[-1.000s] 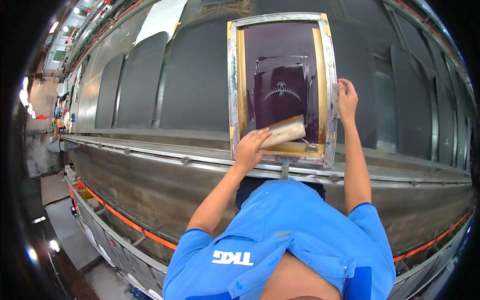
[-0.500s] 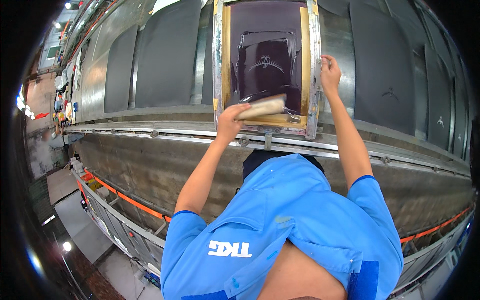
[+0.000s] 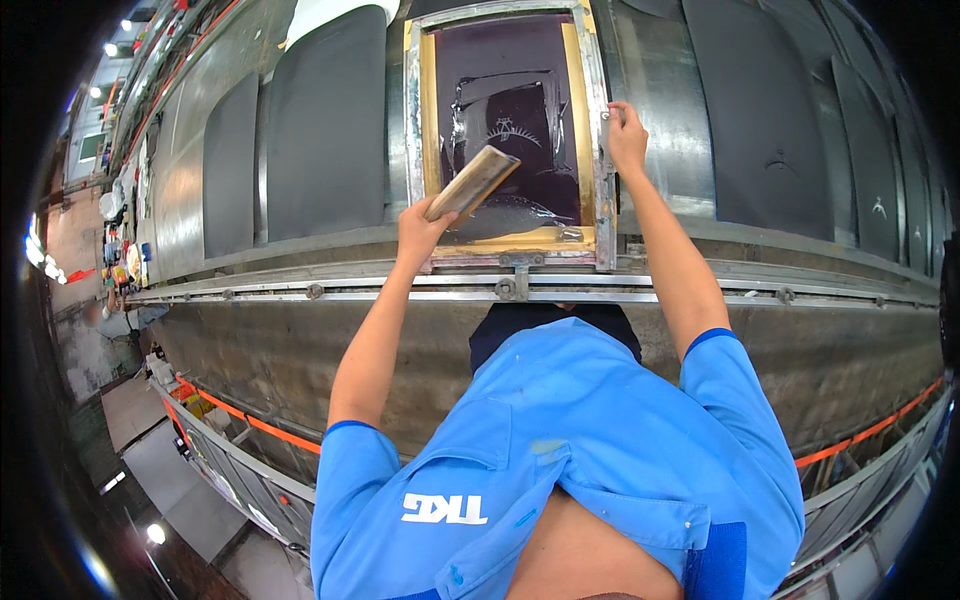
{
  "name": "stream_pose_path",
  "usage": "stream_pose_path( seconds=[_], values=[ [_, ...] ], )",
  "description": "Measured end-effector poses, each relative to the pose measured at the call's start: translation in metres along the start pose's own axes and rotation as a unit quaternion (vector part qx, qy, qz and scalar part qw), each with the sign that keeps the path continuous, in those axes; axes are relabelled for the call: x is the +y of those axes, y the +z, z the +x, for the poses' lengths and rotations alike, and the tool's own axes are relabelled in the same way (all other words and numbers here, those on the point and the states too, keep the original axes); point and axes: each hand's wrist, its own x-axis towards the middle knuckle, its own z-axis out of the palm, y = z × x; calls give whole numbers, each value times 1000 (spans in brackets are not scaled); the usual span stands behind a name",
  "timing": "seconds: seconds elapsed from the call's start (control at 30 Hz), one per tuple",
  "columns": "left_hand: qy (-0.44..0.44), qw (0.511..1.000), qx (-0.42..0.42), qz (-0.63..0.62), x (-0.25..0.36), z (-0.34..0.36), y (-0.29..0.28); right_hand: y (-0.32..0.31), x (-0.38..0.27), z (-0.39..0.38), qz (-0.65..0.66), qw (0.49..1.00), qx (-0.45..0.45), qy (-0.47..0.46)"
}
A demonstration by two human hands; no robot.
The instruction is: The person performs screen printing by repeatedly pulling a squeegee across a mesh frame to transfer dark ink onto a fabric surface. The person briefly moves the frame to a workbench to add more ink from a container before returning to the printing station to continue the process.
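A screen-printing frame (image 3: 415, 130) with a metal rim lies in front of me. Its dark mesh (image 3: 500, 52) is edged with yellowish tape and carries shiny clear ink around a small crown-like motif. My left hand (image 3: 424, 232) is closed on one end of a squeegee (image 3: 474, 186) with a pale handle. The squeegee slants up to the right, over the lower left of the mesh; whether it touches the mesh I cannot tell. At the frame's right edge, the fingers of my right hand (image 3: 627, 142) are curled onto the rim.
Dark flat sheets (image 3: 325, 140) lie on the metal table to the left. More dark sheets (image 3: 770, 130) lie to the right, some bearing a small printed motif. A metal rail (image 3: 400, 288) with a bracket (image 3: 512, 288) runs along the near edge.
The squeegee has swung from nearly level to a steep slant and shifted left with my left hand. The frame and my right hand on it appear further left in the picture.
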Motion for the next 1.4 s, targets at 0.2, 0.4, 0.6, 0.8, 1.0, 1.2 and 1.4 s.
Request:
stream_pose_path(
  seconds=[0.2,0.4,0.6,0.8,1.0,1.2,1.4],
  values=[
    [-12,935,-355,7,6,75,1,-1,-4,0,-55,998,-25,30],
    [-143,798,-580,-81,1,136,19,-16,-19,-4,-300,950,-28,-86],
    [41,914,-403,-40,42,228,-26,8,-139,30,-177,922,-260,-224],
    [178,967,-148,109,68,280,-15,53,-139,105,-278,871,-350,-203],
    [259,957,-11,130,50,225,25,55,-72,46,-181,924,-227,-247],
    [257,962,-23,92,20,99,34,14,-53,-88,-140,935,-233,-227],
    [241,965,-68,78,17,42,24,-15,-51,-139,-91,933,-292,-189]
  ],
)
